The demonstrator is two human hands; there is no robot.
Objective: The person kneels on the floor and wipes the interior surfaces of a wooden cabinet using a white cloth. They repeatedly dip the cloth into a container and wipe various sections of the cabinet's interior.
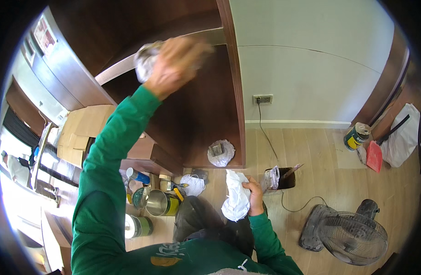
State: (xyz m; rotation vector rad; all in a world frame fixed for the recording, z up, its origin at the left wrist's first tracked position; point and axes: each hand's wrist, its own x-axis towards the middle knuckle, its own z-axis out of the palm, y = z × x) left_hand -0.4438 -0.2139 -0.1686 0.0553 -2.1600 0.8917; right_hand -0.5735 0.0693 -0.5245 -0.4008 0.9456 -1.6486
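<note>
My left hand, blurred, is at the pale front edge of a shelf in a dark brown wooden cabinet. Beside it and partly behind it is a crumpled white wad; whether the hand holds anything is unclear. My right hand grips a crumpled white cloth or paper low in front of me, above my knees. On the cabinet's bottom panel, another white crumpled wad bears a small greyish block.
Open tin, paint can, paintbrush and white cloth lie left of my knees. Right are an open container, corded outlet, floor fan, can and red dustpan. Another person stands far left.
</note>
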